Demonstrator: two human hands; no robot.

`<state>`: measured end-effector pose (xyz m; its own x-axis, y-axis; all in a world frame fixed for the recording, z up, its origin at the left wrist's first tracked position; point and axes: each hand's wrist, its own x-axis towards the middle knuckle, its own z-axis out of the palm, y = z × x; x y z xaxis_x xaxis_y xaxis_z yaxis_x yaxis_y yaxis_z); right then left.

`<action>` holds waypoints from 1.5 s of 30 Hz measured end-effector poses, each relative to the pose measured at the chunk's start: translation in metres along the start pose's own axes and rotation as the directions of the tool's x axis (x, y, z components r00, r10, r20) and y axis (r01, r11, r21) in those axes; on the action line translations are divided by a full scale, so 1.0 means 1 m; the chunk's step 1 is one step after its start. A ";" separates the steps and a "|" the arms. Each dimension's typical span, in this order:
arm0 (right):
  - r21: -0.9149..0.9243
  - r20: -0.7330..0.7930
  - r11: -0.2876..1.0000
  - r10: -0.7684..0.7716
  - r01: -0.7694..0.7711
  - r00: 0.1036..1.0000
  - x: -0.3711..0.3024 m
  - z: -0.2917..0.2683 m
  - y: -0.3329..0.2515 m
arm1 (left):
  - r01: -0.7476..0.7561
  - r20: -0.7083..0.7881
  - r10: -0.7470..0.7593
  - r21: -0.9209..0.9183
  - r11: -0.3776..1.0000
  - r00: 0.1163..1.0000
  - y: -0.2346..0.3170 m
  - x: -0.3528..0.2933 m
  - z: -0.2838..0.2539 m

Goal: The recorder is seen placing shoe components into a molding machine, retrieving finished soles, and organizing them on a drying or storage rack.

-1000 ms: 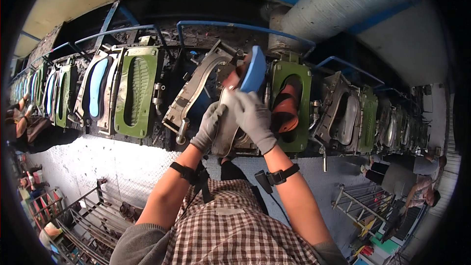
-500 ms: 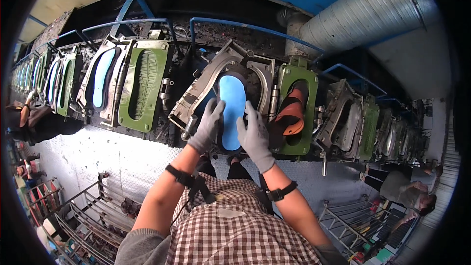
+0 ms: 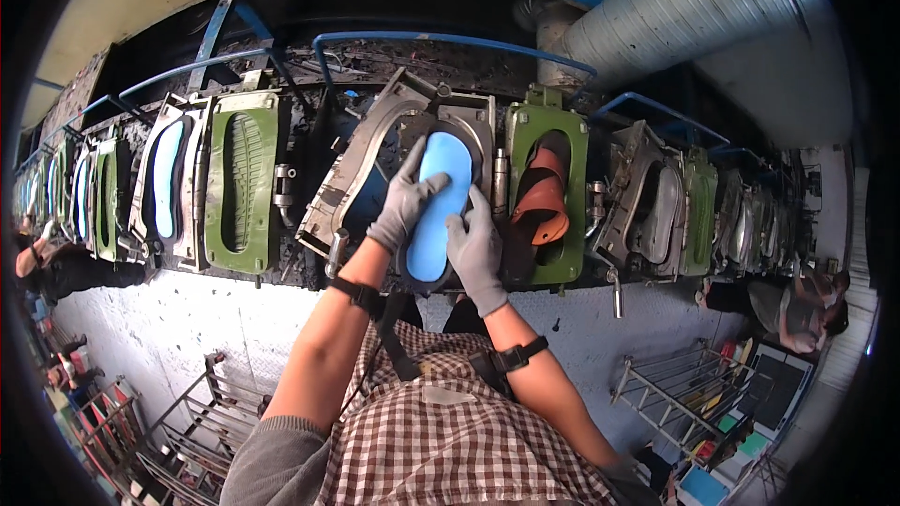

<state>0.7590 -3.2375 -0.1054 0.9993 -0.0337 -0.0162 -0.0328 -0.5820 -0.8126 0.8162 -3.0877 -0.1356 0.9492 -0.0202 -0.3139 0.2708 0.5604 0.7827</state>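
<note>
A blue, foot-shaped insole (image 3: 433, 242) with a dark layer showing along its edge is between my hands, its top leaning to the right. My gloved left hand (image 3: 403, 202) grips its left side, thumb lying across the blue face. On the lower right edge, my gloved right hand (image 3: 476, 253) closes with its thumb on the blue surface; its other fingers are partly hidden. Behind the insole lies an opened metal mould frame (image 3: 361, 169). Just right of it, a reddish-brown strap upper (image 3: 542, 206) sits in a green mould half (image 3: 572, 155).
More green and metal moulds (image 3: 246, 155) line the bench on both sides, some bearing blue insoles (image 3: 168, 187). Blue rails (image 3: 450, 37) run behind them. Metal racks (image 3: 656, 394) stand on the floor behind me. Other people (image 3: 787, 309) are at the far right and left.
The insole has tilted, its top now leaning right. My left thumb has moved onto its blue face. The moulds appear shifted left as my view turned.
</note>
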 end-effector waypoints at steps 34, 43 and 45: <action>0.535 0.147 0.798 0.235 -0.276 0.961 -0.007 -0.302 0.151 | -0.201 0.018 0.209 0.373 0.906 0.978 -0.111 -0.026 0.307; 0.714 -0.313 0.695 0.423 -0.083 0.851 0.012 -0.471 0.267 | -0.373 0.477 0.070 0.580 0.725 0.876 -0.246 -0.018 0.462; 0.754 -0.363 0.657 0.385 0.025 0.849 0.031 -0.488 0.268 | -0.281 0.237 0.152 0.770 0.572 0.960 -0.290 0.013 0.454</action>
<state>0.7722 -3.7911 -0.0388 0.8288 -0.5477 -0.1145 0.0171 0.2293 -0.9732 0.8226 -3.6266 -0.1220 0.9900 -0.1301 -0.0549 0.0118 -0.3115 0.9502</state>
